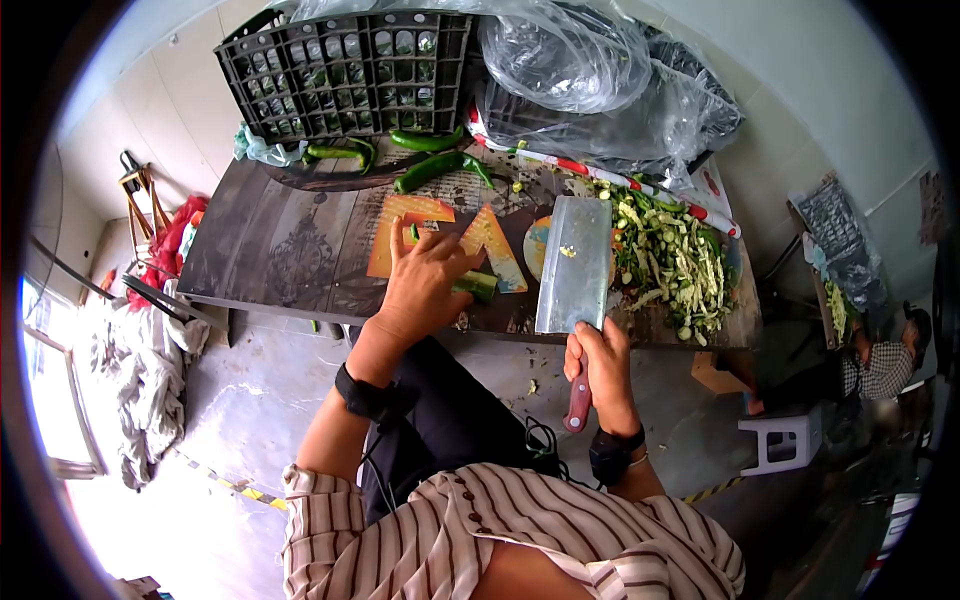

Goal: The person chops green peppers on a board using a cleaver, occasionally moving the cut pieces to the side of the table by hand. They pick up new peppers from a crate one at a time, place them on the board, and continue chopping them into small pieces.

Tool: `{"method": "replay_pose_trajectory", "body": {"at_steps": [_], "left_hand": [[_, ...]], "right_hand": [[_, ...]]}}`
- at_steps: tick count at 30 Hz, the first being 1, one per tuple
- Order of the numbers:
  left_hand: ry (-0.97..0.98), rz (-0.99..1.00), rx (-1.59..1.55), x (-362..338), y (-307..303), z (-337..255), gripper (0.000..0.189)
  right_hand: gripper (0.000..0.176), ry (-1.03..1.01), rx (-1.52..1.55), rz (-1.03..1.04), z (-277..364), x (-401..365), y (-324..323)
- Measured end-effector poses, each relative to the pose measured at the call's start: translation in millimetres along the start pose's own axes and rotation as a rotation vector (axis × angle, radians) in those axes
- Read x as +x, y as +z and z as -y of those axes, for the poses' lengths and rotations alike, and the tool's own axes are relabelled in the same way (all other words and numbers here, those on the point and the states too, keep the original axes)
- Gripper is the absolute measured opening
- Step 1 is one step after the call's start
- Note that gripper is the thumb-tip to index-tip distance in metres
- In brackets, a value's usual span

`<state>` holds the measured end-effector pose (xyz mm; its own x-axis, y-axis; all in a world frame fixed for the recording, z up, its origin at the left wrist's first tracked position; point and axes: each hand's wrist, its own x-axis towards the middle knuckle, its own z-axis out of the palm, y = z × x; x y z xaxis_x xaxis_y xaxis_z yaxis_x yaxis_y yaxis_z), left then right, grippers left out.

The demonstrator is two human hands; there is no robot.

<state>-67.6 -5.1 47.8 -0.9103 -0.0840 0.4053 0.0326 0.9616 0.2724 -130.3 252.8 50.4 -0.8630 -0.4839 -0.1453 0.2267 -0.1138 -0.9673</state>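
My left hand (425,280) is over the table's front edge, its fingers bent around a cut piece of green pepper (476,286). A small green bit (414,231) shows by its index finger. The red-brown handle of a wide cleaver (577,262) is gripped in my right hand (602,365). The blade lies flat side up, with small yellowish bits on it. Right of the blade is a heap of chopped green pepper (675,265). Whole green peppers (440,172) lie behind my left hand, near the back of the table.
A black crate (345,80) stands at the back left, with plastic-wrapped goods (600,80) beside it. On the floor are a white stool (780,440) at right and pale cloth (140,380) at left. Another person (880,368) is at the far right.
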Motion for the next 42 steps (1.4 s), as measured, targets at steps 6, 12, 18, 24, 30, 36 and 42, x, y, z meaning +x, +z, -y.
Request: {"method": "replay_pose_trajectory", "body": {"at_steps": [6, 12, 18, 24, 30, 36, 42], "left_hand": [[0.060, -0.045, -0.025, 2.9, 2.0, -2.6, 0.035], [0.098, -0.049, 0.012, 5.3, 3.1, -8.1, 0.026], [0.152, -0.049, 0.030, 8.0, 1.2, -11.1, 0.026], [0.061, -0.229, -0.043, 20.6, -26.7, -21.2, 0.029], [-0.078, -0.535, -0.305, 26.7, -53.2, -17.2, 0.032], [-0.181, -0.530, -0.293, 2.8, -45.8, 4.5, 0.032], [-0.313, -0.574, -0.311, -30.2, -42.1, 20.1, 0.032]], "right_hand": [[0.008, 0.023, -0.004, 0.006, -12.2, -1.2, -11.7], [0.009, 0.043, -0.010, -0.020, -14.0, -2.4, -14.2], [0.010, 0.110, 0.030, -0.034, -19.7, -2.8, -15.7], [0.010, 0.138, 0.087, -0.022, -21.3, -2.2, -17.5], [0.009, 0.150, 0.095, -0.023, -18.5, -2.3, -16.1], [0.010, 0.150, 0.088, -0.021, -16.2, -2.6, -15.1], [0.013, 0.150, 0.086, -0.030, -14.9, -2.4, -14.3]]}}
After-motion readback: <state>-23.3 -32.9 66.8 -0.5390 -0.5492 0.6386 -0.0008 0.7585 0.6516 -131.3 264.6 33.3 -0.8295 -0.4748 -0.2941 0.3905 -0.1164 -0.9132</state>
